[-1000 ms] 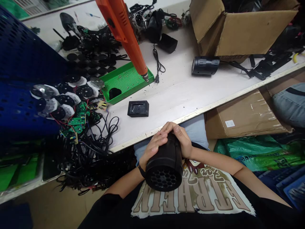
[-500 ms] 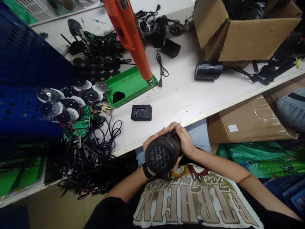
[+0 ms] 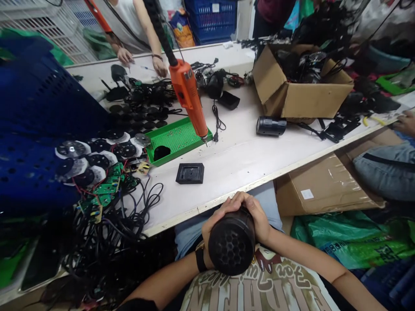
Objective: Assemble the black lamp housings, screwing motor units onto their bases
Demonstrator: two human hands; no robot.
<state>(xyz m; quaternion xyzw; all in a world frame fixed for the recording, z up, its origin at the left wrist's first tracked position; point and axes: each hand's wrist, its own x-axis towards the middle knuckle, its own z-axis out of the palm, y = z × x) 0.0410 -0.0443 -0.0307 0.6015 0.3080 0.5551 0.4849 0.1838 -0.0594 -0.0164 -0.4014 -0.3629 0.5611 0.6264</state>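
A black cylindrical housing [image 3: 231, 246] with a honeycomb grille on its end is held close to my shirt, the grille facing up toward me. My left hand [image 3: 210, 224], with a dark band at the wrist, wraps round one side of it. Around its other side and far edge curls my right hand [image 3: 257, 216]. The fingers of both hands meet at the far side; the housing hides some of them. On the table beyond lies a black rectangular block with a recess [image 3: 190, 173]. An orange electric screwdriver [image 3: 189, 97] hangs above a green tray [image 3: 175, 144] of small screws.
Green circuit boards [image 3: 108, 188] and tangled black cables [image 3: 129, 216] crowd the left, beside a blue crate [image 3: 48, 99]. Another black cylinder [image 3: 271, 126] lies near an open cardboard box [image 3: 314, 101]. Across the table are a co-worker's hands [image 3: 158, 65].
The view has tilted up, bringing a co-worker and the far side into sight. Both hands still grip the housing, whose grille now shows more squarely.
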